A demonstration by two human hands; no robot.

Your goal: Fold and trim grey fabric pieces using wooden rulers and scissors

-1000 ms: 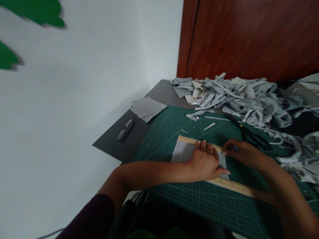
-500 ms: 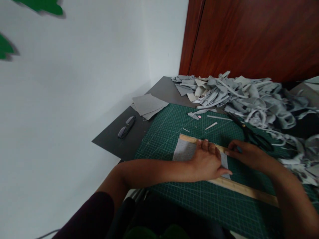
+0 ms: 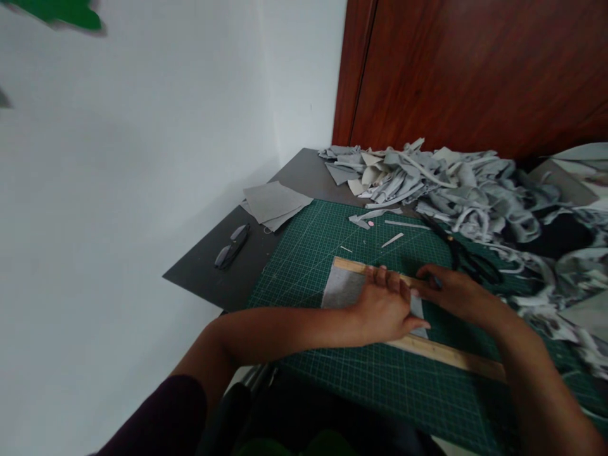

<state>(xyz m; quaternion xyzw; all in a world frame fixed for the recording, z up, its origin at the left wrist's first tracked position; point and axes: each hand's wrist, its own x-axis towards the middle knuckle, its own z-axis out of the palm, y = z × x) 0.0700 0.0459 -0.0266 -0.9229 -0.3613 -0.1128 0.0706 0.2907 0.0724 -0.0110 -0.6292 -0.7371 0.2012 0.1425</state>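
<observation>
A grey cloth piece (image 3: 342, 288) lies on a green cutting mat (image 3: 304, 244). Along its far edge runs a wooden ruler (image 3: 350, 265), and a longer wooden ruler (image 3: 449, 354) lies at its near edge. My left hand (image 3: 384, 309) is laid flat across the cloth, fingers stretched onto the far ruler and thumb out to the right. At the right end of that ruler, my right hand (image 3: 449, 291) has its fingers curled together in a pinch. A small dark bluish bit shows between them, too hidden to name.
Black scissors (image 3: 468, 256) lie beyond my right hand. Fabric scraps (image 3: 451, 180) are heaped at the back right. Grey cloth squares (image 3: 275, 202) and eyeglasses (image 3: 232, 246) rest at the left, beside a white wall (image 3: 166, 126). Thin offcuts (image 3: 392, 240) dot the mat.
The whole view has shifted slightly, so things appear a little further left. Both hands keep nearly the same place on the cloth and ruler.
</observation>
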